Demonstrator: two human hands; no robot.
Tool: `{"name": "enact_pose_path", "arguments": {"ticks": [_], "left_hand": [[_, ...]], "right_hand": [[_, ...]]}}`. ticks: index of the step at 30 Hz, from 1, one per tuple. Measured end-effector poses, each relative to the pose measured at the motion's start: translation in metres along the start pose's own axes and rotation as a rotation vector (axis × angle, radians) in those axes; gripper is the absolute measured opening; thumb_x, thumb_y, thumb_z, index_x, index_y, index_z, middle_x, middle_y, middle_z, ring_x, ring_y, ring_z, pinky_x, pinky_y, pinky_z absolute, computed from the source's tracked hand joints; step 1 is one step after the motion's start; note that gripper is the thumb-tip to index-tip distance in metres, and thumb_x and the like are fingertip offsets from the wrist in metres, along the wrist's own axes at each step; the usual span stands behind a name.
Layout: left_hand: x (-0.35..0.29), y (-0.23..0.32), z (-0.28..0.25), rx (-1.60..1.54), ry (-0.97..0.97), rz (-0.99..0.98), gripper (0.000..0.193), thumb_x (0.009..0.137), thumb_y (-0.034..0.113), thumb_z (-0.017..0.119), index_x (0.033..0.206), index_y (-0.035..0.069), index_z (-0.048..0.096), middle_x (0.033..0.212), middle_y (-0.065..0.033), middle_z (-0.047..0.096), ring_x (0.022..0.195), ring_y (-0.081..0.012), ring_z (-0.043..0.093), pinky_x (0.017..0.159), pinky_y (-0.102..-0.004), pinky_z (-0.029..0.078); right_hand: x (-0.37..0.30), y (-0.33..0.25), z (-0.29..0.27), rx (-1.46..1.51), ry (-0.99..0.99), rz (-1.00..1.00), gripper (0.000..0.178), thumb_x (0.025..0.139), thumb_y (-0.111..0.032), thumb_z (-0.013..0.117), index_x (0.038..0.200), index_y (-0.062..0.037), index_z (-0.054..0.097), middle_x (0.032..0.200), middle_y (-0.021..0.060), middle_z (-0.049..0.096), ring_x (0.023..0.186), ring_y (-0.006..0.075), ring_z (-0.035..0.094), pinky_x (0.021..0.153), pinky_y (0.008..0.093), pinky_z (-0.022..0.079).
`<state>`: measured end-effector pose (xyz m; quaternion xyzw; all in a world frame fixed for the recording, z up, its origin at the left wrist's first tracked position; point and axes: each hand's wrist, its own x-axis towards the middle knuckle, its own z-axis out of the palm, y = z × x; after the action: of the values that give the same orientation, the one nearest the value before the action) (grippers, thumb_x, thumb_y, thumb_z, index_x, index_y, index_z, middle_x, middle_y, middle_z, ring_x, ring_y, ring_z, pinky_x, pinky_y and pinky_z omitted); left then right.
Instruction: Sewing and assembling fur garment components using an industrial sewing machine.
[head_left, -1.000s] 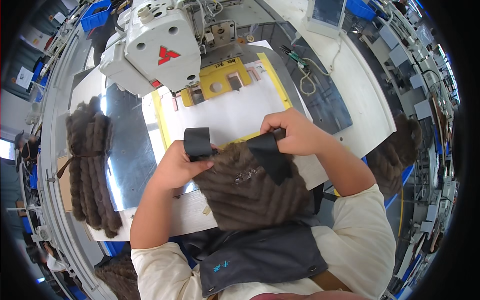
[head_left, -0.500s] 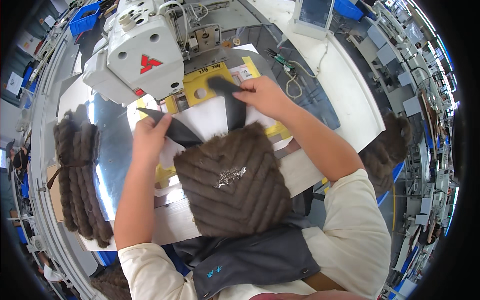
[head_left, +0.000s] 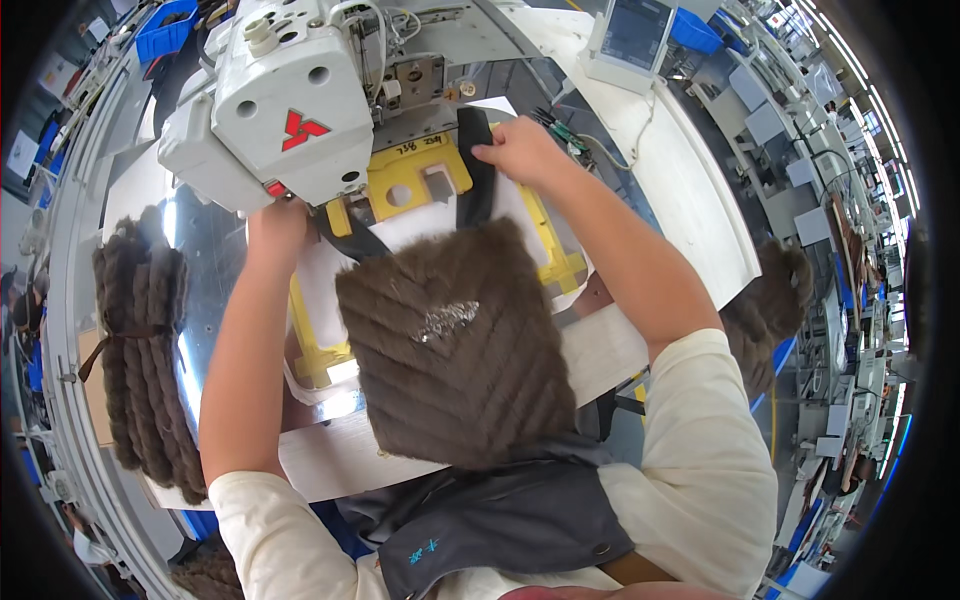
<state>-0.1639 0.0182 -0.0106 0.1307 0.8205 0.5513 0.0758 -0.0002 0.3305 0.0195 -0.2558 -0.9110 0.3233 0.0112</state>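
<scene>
A brown fur piece (head_left: 455,380) with chevron ridges lies over the table's front edge, reaching toward my lap. A small cluster of shiny silvery bits (head_left: 447,320) shows on it. Two black fabric straps run from its far edge. My right hand (head_left: 522,152) pinches the right strap (head_left: 477,180) near its far end, stretched over a yellow template (head_left: 405,182). My left hand (head_left: 278,232) is beside the white sewing machine head (head_left: 285,110), closed at the end of the left strap (head_left: 352,240). The machine partly hides those fingers.
A tied bundle of brown fur strips (head_left: 140,350) lies on the left, and more brown fur (head_left: 765,320) hangs at the right. Green-handled snippers (head_left: 560,130) lie beyond my right hand. A control screen (head_left: 630,40) stands at the back.
Both hands have moved farther apart and the right one farther forward. The right strap, folded over before, now lies straight along the template. The left hand has gone closer under the machine head.
</scene>
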Motion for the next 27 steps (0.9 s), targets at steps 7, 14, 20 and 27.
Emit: {"name": "enact_pose_path", "arguments": {"ticks": [7, 14, 20, 27], "left_hand": [[-0.026, 0.027, -0.009, -0.048, -0.013, -0.124, 0.035, 0.097, 0.009, 0.064, 0.129, -0.003, 0.059, 0.097, -0.0075, 0.065, 0.081, -0.0153, 0.063, 0.071, -0.0302, 0.053], [-0.127, 0.031, -0.043, -0.356, -0.301, -0.347, 0.053, 0.096, 0.013, 0.07, 0.143, 0.001, 0.05, 0.114, -0.0128, 0.064, 0.091, -0.0165, 0.062, 0.081, -0.0314, 0.052], [-0.148, 0.049, -0.038, -0.354, -0.349, -0.489, 0.062, 0.093, 0.006, 0.073, 0.147, 0.007, 0.043, 0.101, -0.0071, 0.067, 0.081, -0.0129, 0.057, 0.075, -0.0278, 0.049], [-0.17, 0.028, -0.026, 0.504, -0.323, 0.246, 0.038, 0.097, 0.014, 0.067, 0.133, 0.005, 0.061, 0.088, -0.0193, 0.073, 0.076, -0.0361, 0.071, 0.071, -0.0437, 0.055]], "right_hand": [[-0.005, 0.002, 0.01, 0.571, 0.057, 0.06, 0.048, 0.093, -0.024, 0.076, 0.132, -0.0011, 0.06, 0.096, 0.0111, 0.072, 0.068, 0.0175, 0.068, 0.062, 0.0327, 0.056], [-0.127, -0.005, -0.012, 0.562, -0.165, 0.118, 0.054, 0.095, -0.015, 0.072, 0.142, -0.0023, 0.05, 0.114, 0.0067, 0.059, 0.087, 0.0132, 0.064, 0.075, 0.0286, 0.054], [-0.135, 0.009, 0.004, 0.861, -0.239, 0.148, 0.044, 0.091, -0.01, 0.075, 0.129, -0.005, 0.054, 0.121, 0.005, 0.056, 0.095, 0.0109, 0.062, 0.082, 0.0299, 0.051], [-0.155, -0.008, 0.002, 0.244, -0.326, -0.072, 0.041, 0.092, -0.014, 0.074, 0.128, -0.009, 0.056, 0.081, 0.0028, 0.059, 0.066, 0.0138, 0.058, 0.061, 0.0351, 0.046]]}}
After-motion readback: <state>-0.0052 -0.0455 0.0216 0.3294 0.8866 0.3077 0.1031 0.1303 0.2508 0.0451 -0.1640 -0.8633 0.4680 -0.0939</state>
